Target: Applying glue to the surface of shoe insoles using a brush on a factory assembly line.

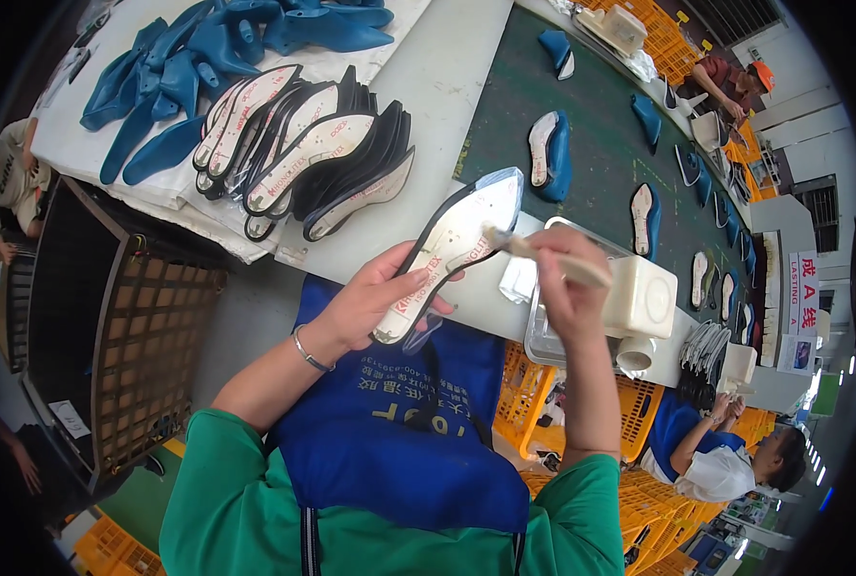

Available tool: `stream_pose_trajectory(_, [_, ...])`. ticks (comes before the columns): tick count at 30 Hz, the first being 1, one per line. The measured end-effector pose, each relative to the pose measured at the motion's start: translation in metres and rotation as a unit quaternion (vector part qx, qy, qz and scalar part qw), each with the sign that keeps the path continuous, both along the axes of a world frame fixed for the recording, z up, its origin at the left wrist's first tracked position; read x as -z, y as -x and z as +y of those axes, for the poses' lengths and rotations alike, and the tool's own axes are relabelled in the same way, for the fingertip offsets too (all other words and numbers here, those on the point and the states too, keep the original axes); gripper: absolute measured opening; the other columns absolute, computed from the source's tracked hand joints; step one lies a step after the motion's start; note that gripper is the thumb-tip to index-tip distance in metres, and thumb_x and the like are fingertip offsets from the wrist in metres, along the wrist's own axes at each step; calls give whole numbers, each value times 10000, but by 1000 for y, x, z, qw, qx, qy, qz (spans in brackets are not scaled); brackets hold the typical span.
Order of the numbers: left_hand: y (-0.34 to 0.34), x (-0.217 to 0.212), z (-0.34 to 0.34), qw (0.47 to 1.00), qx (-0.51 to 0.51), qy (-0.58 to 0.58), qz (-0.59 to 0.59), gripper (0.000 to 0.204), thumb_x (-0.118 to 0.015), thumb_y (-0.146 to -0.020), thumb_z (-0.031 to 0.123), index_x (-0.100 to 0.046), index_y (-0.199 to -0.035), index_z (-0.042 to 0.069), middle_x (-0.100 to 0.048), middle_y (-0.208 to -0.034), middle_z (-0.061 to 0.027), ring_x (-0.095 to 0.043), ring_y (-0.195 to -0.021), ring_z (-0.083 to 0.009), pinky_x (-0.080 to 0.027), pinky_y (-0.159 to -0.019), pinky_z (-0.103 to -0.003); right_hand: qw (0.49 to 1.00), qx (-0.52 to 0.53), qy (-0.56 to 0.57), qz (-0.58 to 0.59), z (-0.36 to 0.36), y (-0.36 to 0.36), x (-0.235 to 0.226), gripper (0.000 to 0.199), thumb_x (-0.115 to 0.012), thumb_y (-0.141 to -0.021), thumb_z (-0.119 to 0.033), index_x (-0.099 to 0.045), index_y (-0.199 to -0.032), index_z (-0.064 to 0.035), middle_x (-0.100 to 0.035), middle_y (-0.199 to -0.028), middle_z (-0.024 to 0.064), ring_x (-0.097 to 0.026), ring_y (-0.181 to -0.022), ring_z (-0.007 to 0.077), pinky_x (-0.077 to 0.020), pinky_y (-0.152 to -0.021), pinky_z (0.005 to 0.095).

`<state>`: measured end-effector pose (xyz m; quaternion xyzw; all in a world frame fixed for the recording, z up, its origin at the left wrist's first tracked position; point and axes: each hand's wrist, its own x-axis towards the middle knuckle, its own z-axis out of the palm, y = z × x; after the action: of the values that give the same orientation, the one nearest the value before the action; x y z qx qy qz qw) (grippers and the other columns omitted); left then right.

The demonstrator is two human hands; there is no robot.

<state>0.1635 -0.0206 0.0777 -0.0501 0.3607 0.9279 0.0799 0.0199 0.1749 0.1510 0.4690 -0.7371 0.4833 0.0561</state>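
My left hand point(375, 298) grips a white insole point(452, 235) with a black edge and red print, tilted up in front of my apron. Clear film shows at its toe and below its heel. My right hand point(574, 293) is closed around the pale handle of a flat brush point(529, 248). The brush's bristles meet the insole's white face near the middle, or hover just over it; which one I cannot tell. Beneath my right hand is a clear plastic tray point(541, 341), partly hidden, with a cut-open white plastic jug point(644, 296) beside it.
Stacked black-edged insoles point(317, 154) and piled blue shoe lasts point(197, 67) lie on the table at left. A green conveyor belt point(505, 91) carries lasts with insoles. Orange crates point(639, 413) stand under the bench. Other people point(711, 461) work along the line.
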Motion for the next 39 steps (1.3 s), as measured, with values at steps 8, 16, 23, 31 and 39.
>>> stream_pose_trajectory(8, [3,1,2,999,-17,-8,-28,380,-467,-1013,174,-404,-1356,23,-584,-1252,-152,-664,-977,-199,-578,-654,-248,998,-27,25,42,-12,-18,13,66,-648,-752,-9,-631,-816,-6,-664,-759,118,-644,-652,252,-497,-596,334])
stream_pose_trajectory(16, [6,-13,3,999,-9,-7,-44,378,-467,-998,111,-398,-1361,27,-582,-1256,-148,-661,-998,-215,-586,-658,-261,996,-20,26,89,-13,-13,14,81,-643,-745,20,-625,-823,5,-652,-752,130,-633,-632,268,-490,-572,331])
stream_pose_trajectory(23, [6,-11,6,998,-34,24,-45,385,-501,-978,89,-415,-1346,18,-580,-1245,-139,-662,-996,-204,-576,-649,-250,982,-16,143,-125,-17,-35,18,92,-604,-857,-30,-608,-927,29,-671,-849,137,-653,-756,199,-499,-662,288])
stream_pose_trajectory(31, [5,-15,10,998,-38,46,-36,390,-504,-978,83,-416,-1352,20,-583,-1262,-144,-659,-994,-182,-563,-657,-243,978,95,99,-154,-25,-16,29,160,-528,-979,-120,-554,-1027,30,-667,-877,128,-665,-762,182,-500,-721,266])
stream_pose_trajectory(39, [6,-8,12,990,-77,119,-4,371,-482,-990,81,-427,-1350,14,-573,-1202,-68,-635,-985,-135,-516,-663,-222,998,29,50,8,-33,-37,26,168,-732,-809,-98,-650,-909,9,-677,-790,127,-666,-642,241,-503,-574,308])
